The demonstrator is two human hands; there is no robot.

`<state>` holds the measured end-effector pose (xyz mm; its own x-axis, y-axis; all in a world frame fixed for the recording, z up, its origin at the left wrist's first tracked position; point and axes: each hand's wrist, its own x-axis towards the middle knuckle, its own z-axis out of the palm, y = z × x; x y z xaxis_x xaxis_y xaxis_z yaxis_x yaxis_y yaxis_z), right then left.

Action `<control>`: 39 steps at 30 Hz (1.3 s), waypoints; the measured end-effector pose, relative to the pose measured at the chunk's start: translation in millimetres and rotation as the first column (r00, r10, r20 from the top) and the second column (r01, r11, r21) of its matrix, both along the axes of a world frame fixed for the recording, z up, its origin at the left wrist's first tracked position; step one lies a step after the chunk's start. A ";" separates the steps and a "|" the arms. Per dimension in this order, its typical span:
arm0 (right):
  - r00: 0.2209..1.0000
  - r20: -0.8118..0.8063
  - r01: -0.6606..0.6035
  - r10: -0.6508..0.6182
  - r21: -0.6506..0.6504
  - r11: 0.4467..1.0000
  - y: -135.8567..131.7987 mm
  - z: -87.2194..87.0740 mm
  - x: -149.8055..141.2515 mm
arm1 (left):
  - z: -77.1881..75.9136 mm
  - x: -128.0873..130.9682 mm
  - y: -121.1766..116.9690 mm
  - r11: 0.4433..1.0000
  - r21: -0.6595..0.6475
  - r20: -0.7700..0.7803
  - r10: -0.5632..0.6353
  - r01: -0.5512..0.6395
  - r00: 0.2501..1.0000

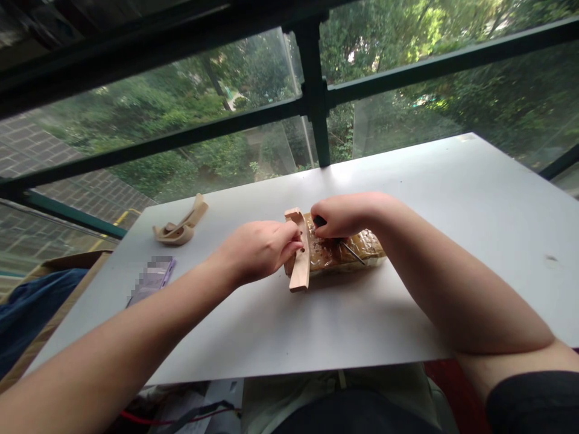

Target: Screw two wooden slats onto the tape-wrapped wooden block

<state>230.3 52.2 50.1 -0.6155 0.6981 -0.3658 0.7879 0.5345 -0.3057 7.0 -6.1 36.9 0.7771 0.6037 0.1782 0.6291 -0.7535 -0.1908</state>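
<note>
Left hand [266, 248], in the head view, pinches a curved wooden piece [299, 277] at its middle, covering part of it; the piece is at the left end of a wrapped block [323, 260], long axis running from the table's far side toward the person. The right hand [339, 216] curls round a dark object [319, 222], mostly hidden; whether the thin rod [354, 254] joins it, I cannot tell.

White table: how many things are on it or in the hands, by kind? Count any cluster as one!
Curved wooden piece in the left hand: 1
Wooden cluster at the far left: 1
Brown wrapped block: 1
Dark tool in the right hand: 1
Purple-edged thing, blurred: 1
Total: 5
</note>
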 end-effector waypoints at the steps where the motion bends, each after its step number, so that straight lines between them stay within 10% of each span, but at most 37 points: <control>1: 1.000 0.001 0.000 0.000 0.000 1.000 0.2 -0.2 0.0 | 1.0 -1.0 0.0 0.999 -0.035 0.004 0.010 -0.010 1.000; 8: 1.000 -0.013 -0.006 0.006 0.002 1.000 1.5 -2.5 0.9 | -1.2 -14.1 -2.9 0.965 -0.252 0.264 0.147 -0.079 0.953; 22: 1.000 -0.010 -0.004 0.005 0.021 1.000 -4.9 2.8 -4.6 | -72.1 -21.5 6.0 0.994 -0.083 0.876 0.036 0.077 0.480; 39: 0.998 -0.054 0.035 -0.030 0.096 0.995 -7.6 -17.6 -9.5 | -80.5 -28.0 7.7 0.948 -0.226 0.859 0.084 0.226 0.505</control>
<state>220.8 44.5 32.5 -0.6085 0.7488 -0.2628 0.7896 0.5381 -0.2949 -21.0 1.6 -43.6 0.3802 0.6922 0.6134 0.3059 -0.7200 0.6229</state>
